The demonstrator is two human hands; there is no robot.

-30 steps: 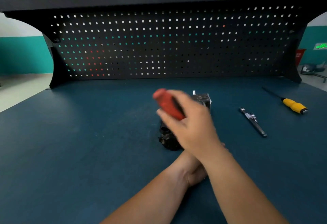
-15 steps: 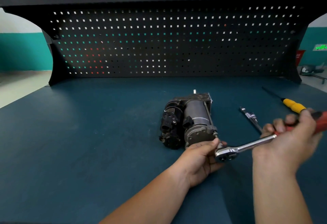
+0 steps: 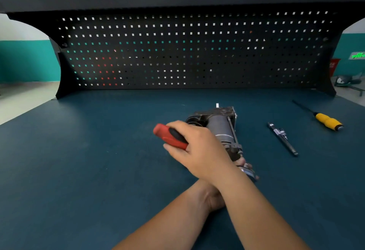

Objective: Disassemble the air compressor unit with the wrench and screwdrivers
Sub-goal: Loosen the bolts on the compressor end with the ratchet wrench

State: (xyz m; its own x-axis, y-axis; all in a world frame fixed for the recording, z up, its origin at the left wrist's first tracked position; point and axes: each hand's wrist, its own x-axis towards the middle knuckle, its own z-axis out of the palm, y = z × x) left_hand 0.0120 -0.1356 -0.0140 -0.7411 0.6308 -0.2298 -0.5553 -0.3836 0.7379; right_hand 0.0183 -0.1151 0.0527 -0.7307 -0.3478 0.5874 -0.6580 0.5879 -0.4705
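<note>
The grey and black air compressor unit (image 3: pixel 221 125) lies in the middle of the blue bench. My right hand (image 3: pixel 199 149) grips the red and black handle of the ratchet wrench (image 3: pixel 169 136), which is swung to the left in front of the unit. The wrench's metal head (image 3: pixel 247 171) shows at the unit's near end. My left hand (image 3: pixel 214 200) lies mostly hidden under my right forearm, with fingertips peeking out by the wrench head; its grip cannot be seen.
A slim metal screwdriver (image 3: pixel 282 138) lies to the right of the unit. Farther right lies a yellow-handled screwdriver (image 3: pixel 326 121). A black pegboard (image 3: pixel 187 52) closes off the back of the bench (image 3: pixel 79 160).
My right hand has swung the wrench handle from the right side back to the left, crossing over my left arm. The unit and the screwdrivers have not moved.
</note>
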